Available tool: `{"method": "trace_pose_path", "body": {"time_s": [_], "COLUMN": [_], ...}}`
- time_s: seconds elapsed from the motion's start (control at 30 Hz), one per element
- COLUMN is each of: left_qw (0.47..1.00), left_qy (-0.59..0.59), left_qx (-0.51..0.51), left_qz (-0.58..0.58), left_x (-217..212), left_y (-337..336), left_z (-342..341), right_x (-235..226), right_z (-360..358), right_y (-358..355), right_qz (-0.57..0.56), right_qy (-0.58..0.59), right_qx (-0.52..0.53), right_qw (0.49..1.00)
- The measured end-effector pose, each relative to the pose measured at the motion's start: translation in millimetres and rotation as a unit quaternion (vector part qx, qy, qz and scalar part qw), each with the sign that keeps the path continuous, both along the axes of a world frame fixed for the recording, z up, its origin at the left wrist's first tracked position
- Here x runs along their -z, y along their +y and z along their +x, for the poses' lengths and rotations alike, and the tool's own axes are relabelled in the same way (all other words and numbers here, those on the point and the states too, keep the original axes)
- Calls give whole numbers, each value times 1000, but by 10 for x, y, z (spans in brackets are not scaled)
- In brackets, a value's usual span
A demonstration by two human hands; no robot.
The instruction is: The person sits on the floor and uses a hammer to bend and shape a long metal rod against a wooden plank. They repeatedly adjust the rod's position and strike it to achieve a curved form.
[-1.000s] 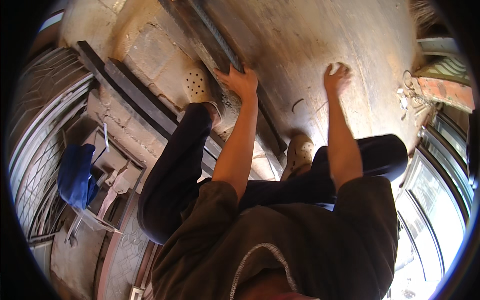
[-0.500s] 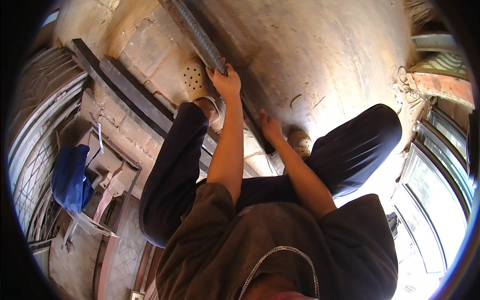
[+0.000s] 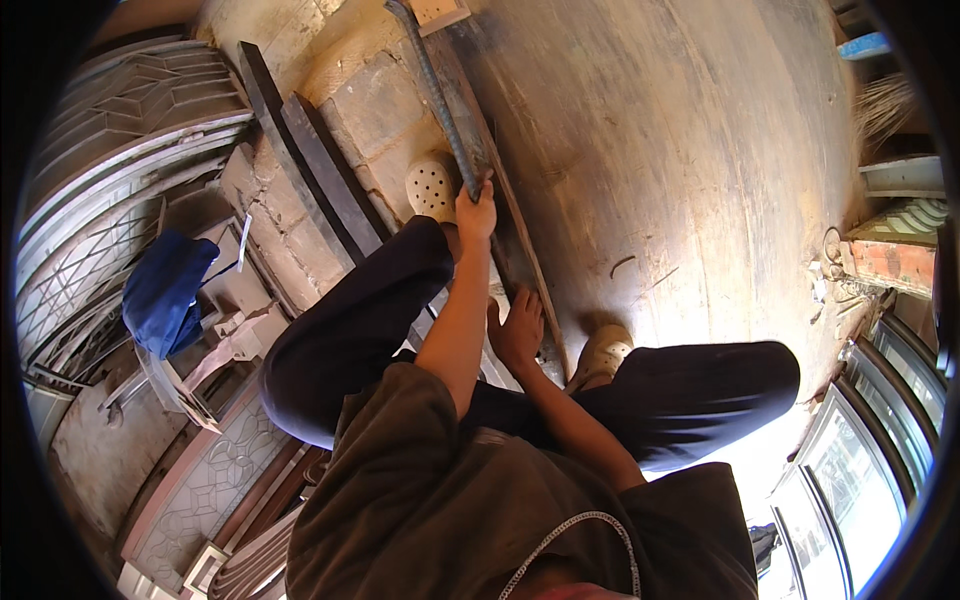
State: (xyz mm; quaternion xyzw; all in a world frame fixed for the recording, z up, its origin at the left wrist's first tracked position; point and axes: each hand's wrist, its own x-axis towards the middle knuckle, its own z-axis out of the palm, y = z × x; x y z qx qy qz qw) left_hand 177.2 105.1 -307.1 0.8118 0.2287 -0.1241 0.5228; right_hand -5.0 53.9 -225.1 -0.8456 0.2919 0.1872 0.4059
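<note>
My left hand (image 3: 476,212) is closed around the near end of a ribbed steel rebar (image 3: 440,112), which slants away to the far left. Its far end is slightly bent. Beside it and partly under it lies a long dark metal piece (image 3: 512,232) with a rusty brown edge, which runs between my feet. Nearer to me, my right hand (image 3: 517,332) rests with fingers stretched out at the near part of that metal piece and holds nothing. Whether its palm presses on the metal is hidden.
Beige clogs (image 3: 432,188) on my feet flank the metal piece. Two dark bars (image 3: 335,165) lie on the floor at left. A wooden block (image 3: 440,14) sits at the far end. Blue cloth (image 3: 165,295) hangs at left; framed panes (image 3: 850,470) lean at right.
The view has shifted, and the rebar's far end now shows. My right hand has moved from the right side of the metal piece to its near part, fingers spread forward. My left hand still grips the rebar.
</note>
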Motion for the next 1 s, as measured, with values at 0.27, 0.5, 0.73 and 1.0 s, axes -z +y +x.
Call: {"method": "trace_pose_path", "body": {"time_s": [0.27,0.5,0.73,1.0], "left_qw": [990,991,994,987], "left_qy": [-80,-28,-38,-138], "left_qx": [-24,-30,-59,-15], "left_qz": [111,129,81,86], "left_x": [151,-285,48,9], "left_y": [-35,-175,30,-216], "left_z": [-30,55,111,28], "right_x": [-195,-26,134,-86], "right_z": [59,20,30,186], "right_y": [-324,-110,-76,-666], "right_qz": [60,65,37,88], "right_qy": [105,43,-2,101], "right_qx": [-54,9,-33,-44], "right_qw": [991,997,999,990]}}
